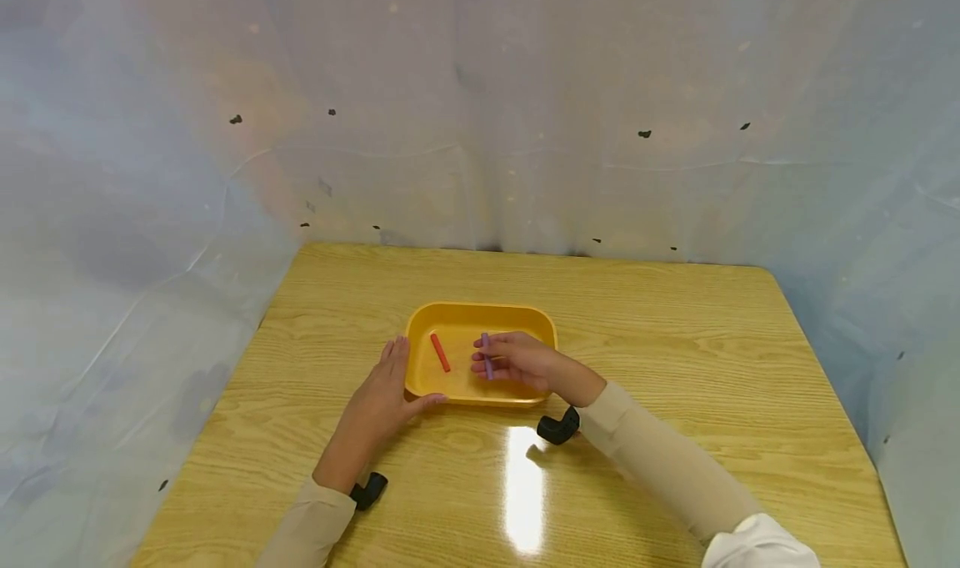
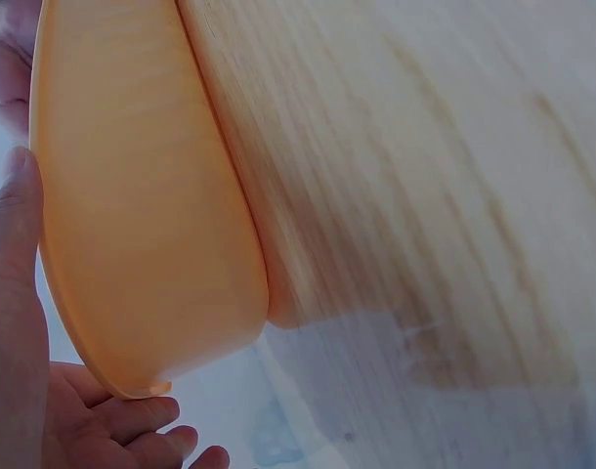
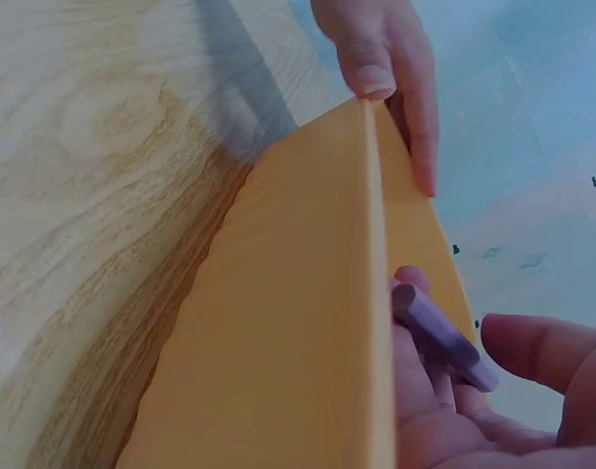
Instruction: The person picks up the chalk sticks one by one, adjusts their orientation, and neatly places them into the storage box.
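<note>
A yellow-orange plastic tray (image 1: 480,400) with a raised rim sits on the wooden table. My left hand (image 1: 378,397) rests against its near left corner, fingers along the left side and thumb on the front rim. Over the right half of the tray, my right hand (image 1: 521,358) holds a short purple stick (image 1: 487,358), crayon-like. The right wrist view shows that purple stick (image 3: 443,335) lying across the curled fingers, the thumb (image 3: 542,347) a little apart from it. A red stick (image 1: 440,353) of similar size lies slanted in the tray's left half.
The wooden table (image 1: 637,318) extends around the tray, with a bright light reflection in front of it. Pale sheeting (image 1: 480,134) hangs behind and along both sides. Black wrist cameras (image 1: 558,426) sit below both wrists.
</note>
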A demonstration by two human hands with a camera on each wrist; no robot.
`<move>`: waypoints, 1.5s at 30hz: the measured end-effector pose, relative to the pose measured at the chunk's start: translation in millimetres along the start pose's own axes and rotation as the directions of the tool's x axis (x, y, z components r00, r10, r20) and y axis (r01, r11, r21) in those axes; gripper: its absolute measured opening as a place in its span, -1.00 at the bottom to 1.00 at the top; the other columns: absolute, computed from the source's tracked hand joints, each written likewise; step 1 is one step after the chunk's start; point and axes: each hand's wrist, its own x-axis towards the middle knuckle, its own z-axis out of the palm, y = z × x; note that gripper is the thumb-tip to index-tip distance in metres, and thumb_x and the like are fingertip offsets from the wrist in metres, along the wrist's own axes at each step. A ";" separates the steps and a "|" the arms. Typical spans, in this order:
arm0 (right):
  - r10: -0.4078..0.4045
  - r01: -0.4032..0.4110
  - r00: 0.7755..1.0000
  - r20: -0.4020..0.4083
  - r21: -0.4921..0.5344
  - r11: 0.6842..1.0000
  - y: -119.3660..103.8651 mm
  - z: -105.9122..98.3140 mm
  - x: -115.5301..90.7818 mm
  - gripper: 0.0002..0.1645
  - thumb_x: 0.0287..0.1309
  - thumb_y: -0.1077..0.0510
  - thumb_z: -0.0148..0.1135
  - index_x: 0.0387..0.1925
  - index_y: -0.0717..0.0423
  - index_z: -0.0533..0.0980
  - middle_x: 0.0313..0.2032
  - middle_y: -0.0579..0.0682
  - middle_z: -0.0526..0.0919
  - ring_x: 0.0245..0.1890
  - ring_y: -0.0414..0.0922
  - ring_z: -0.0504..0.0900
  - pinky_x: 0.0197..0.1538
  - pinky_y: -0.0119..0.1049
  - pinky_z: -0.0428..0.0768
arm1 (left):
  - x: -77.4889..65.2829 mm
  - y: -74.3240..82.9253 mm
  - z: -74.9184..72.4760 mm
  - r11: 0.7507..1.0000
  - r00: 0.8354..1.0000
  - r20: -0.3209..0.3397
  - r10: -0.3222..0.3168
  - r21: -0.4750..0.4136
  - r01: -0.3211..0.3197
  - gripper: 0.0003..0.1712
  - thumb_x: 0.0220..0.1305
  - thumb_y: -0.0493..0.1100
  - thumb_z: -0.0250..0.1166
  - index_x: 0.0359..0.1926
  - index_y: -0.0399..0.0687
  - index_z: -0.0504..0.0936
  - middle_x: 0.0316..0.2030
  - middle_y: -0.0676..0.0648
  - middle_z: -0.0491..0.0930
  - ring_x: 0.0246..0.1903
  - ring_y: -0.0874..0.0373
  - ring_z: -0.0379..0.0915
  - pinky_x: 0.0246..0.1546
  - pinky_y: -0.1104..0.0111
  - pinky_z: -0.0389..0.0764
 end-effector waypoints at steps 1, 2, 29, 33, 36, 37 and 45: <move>-0.002 0.001 1.000 -0.009 -0.012 1.000 0.3 0.3 1.5 -0.52 0.37 0.28 -0.10 0.21 0.52 0.19 0.15 0.43 0.32 -0.06 0.02 0.59 0.13 -0.05 0.41 | 0.3 -0.2 0.0 1.000 1.000 0.001 0.000 0.000 0.000 0.35 -0.07 0.63 -0.04 0.44 -0.24 -0.17 0.42 -0.19 -0.14 0.40 0.00 -0.29 0.29 0.06 0.09; -0.004 0.003 1.000 -0.017 -0.027 1.000 1.1 0.3 3.3 -0.53 0.38 0.28 -0.10 0.20 0.52 0.20 0.13 0.43 0.34 -0.06 0.02 0.59 0.12 -0.04 0.41 | 0.5 -0.3 -0.1 1.000 1.000 0.001 0.000 0.000 0.000 0.35 -0.07 0.63 -0.04 0.44 -0.24 -0.17 0.42 -0.20 -0.14 0.40 0.00 -0.29 0.29 0.06 0.09; 0.041 -0.046 0.999 -0.026 -0.203 0.978 22.6 8.0 27.6 -0.65 0.31 0.28 0.03 0.03 0.47 0.42 -0.21 0.34 0.62 -0.26 0.03 0.67 -0.20 -0.25 0.63 | 2.1 -4.5 0.8 1.000 1.000 -0.017 0.015 0.005 -0.015 0.33 -0.05 0.62 -0.05 0.44 -0.25 -0.16 0.42 -0.20 -0.13 0.40 0.00 -0.27 0.28 0.05 0.11; 0.064 -0.072 0.997 -0.048 -0.190 0.979 23.7 10.2 27.7 -0.66 0.28 0.31 0.06 0.02 0.47 0.42 -0.21 0.35 0.62 -0.26 0.03 0.67 -0.25 -0.31 0.64 | 2.1 -4.3 0.4 1.000 1.000 -0.017 0.016 0.001 -0.016 0.32 -0.05 0.62 -0.05 0.44 -0.25 -0.15 0.41 -0.22 -0.12 0.40 -0.01 -0.26 0.27 0.04 0.12; 0.080 -0.090 0.995 -0.064 -0.168 0.982 24.6 11.9 28.4 -0.67 0.26 0.32 0.08 0.01 0.47 0.42 -0.21 0.35 0.62 -0.24 0.03 0.67 -0.26 -0.33 0.63 | 2.0 -3.9 0.1 1.000 1.000 -0.015 0.016 -0.002 -0.016 0.32 -0.04 0.62 -0.04 0.44 -0.26 -0.15 0.42 -0.22 -0.12 0.40 -0.02 -0.25 0.26 0.04 0.14; 0.086 -0.096 0.994 -0.068 -0.163 0.982 24.5 12.6 28.6 -0.67 0.26 0.33 0.08 0.01 0.46 0.42 -0.20 0.35 0.62 -0.24 0.03 0.67 -0.26 -0.34 0.63 | 2.1 -3.8 0.0 1.000 1.000 -0.015 0.015 0.000 -0.015 0.32 -0.05 0.62 -0.04 0.44 -0.26 -0.15 0.42 -0.22 -0.12 0.39 -0.02 -0.25 0.26 0.04 0.14; 0.088 -0.103 0.992 -0.092 -0.175 0.979 26.9 14.7 33.4 -0.71 0.20 0.33 0.15 -0.06 0.43 0.47 -0.25 0.29 0.64 -0.32 -0.02 0.69 -0.29 -0.34 0.64 | 2.2 -4.0 -0.5 1.000 1.000 -0.016 0.018 0.009 -0.018 0.33 -0.05 0.63 -0.06 0.44 -0.25 -0.15 0.41 -0.22 -0.12 0.39 -0.02 -0.25 0.26 0.03 0.15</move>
